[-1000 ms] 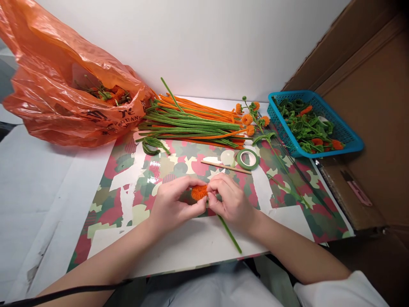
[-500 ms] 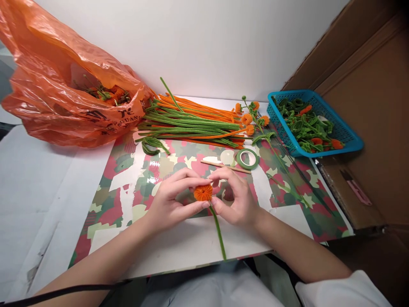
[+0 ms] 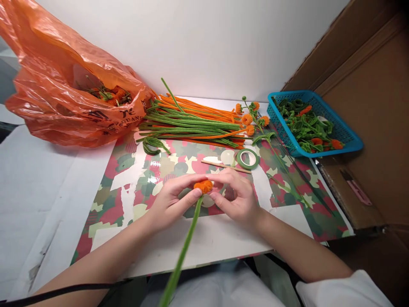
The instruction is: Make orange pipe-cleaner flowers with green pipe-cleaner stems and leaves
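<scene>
Between both hands, above the front part of the table, is an orange pipe-cleaner flower [image 3: 203, 186] with a fuzzy green stem [image 3: 185, 249] that runs down toward my body. My left hand [image 3: 177, 198] pinches the flower from the left, its thumb at the base by the stem. From the right, the fingertips of my right hand [image 3: 236, 192] close on the flower's other side. Just beyond the hands lie a thin wooden stick [image 3: 225, 166] and a roll of green floral tape [image 3: 247, 159].
Bundled green and orange pipe cleaners [image 3: 194, 123] lie at the back, near an orange plastic bag [image 3: 73, 115]. A finished flower stem [image 3: 277, 160] lies right of them. The blue basket [image 3: 332, 153] holds green leaves. A pink cutter [image 3: 358, 189] rests on cardboard at right.
The flower has been tilted over: its stem now points toward my body and lower left, where before it hung down to the right. Both hands stay around the flower.
</scene>
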